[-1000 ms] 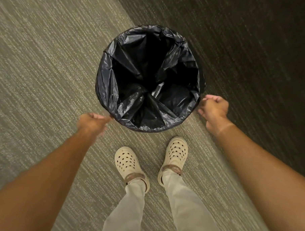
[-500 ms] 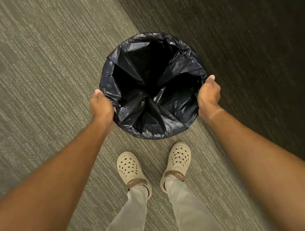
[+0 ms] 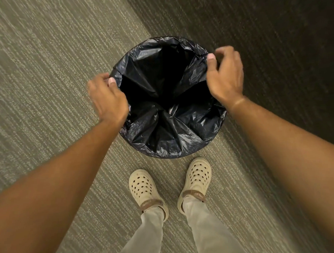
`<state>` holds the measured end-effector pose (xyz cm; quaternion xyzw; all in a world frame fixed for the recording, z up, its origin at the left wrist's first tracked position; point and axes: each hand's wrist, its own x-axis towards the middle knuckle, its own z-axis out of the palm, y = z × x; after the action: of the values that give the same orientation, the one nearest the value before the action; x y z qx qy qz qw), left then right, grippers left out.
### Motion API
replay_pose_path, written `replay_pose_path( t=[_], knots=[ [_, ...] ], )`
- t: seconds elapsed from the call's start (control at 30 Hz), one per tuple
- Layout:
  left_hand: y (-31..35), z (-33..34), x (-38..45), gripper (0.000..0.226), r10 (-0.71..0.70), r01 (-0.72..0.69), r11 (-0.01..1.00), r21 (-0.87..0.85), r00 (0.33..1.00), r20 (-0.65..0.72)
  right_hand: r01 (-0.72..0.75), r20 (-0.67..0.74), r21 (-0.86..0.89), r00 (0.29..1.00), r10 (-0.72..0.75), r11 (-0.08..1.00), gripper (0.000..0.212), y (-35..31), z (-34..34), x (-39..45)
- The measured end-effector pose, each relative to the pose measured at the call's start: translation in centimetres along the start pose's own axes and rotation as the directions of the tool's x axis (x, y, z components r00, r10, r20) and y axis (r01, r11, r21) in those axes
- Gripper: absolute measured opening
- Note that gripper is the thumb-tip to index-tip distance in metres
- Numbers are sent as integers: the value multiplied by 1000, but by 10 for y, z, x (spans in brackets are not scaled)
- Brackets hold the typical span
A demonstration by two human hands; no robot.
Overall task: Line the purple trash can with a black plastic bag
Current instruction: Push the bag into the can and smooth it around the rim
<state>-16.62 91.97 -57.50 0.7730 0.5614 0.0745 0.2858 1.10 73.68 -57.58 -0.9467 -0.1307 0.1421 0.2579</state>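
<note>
A black plastic bag lies open inside a round can on the carpet and folds out over its rim all the way around. The can's purple body is hidden under the bag. My left hand is at the left rim, thumb on top, pinching the bag's edge. My right hand is at the upper right rim, thumb and fingers closed on the bag's edge there. The bag's bottom is dark and creased into folds.
Grey-green striped carpet covers the floor, with a darker band at the upper right. My feet in cream clogs stand just in front of the can.
Both hands have moved from the near side of the rim up to its left and upper right sides, and the can sits lower in view.
</note>
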Motion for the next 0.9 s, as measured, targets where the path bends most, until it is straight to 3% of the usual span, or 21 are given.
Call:
replay_pose_path(
  t=[0.13,0.23,0.43,0.57,0.7,0.8,0.9],
  knots=[
    [-3,12,11,34,4,-2,995,102,1000,-12,85,80,-104,994,-77,991,35,-10,12,15],
    [-9,12,19,35,-9,8,1000,24,1000,30,74,143,-145,988,-53,987,42,-4,14,19],
    [-8,1,19,34,-67,103,978,-179,978,199,-81,261,-23,962,85,996,64,-6,6,29],
    [6,-13,20,42,-146,149,989,1,968,205,-218,333,-141,908,254,966,70,-13,-3,37],
    [26,-18,22,38,59,-76,985,152,992,112,32,201,-154,980,-1,988,54,-17,-10,38],
    [32,1,29,41,229,-283,934,219,943,241,187,308,-105,940,-147,977,52,-22,-3,43],
    [26,16,38,42,253,-325,914,242,924,286,211,360,-177,923,-136,961,56,-17,11,49]
  ],
)
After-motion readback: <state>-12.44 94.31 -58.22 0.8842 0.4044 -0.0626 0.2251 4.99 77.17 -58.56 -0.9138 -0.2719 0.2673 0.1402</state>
